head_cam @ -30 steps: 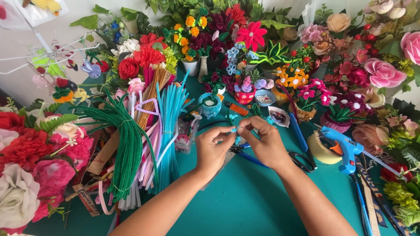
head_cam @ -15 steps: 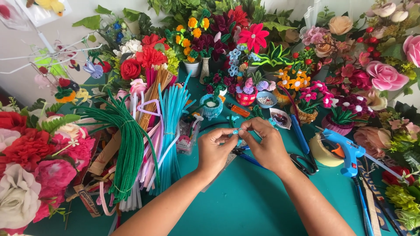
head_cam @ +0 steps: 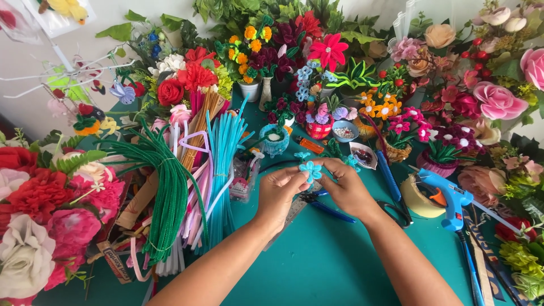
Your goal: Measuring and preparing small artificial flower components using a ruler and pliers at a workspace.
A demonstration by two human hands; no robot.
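Hands lifted slightly since earlier frame; small light-blue pipe-cleaner flower [head_cam: 310, 170] now facing camera, before hidden between fingers. Left hand [head_cam: 280, 192] pinching flower's left side, fingers closed on it. Right hand [head_cam: 345, 190] gripping right side, thumb at petal. Flower held above middle of teal table [head_cam: 317, 260], well clear of surface. Petals look formed, five-lobed; no stem visible yet. Blue-handled pliers [head_cam: 326, 207] lie beneath hands. Blue glue gun [head_cam: 445, 195] near right edge, untouched.
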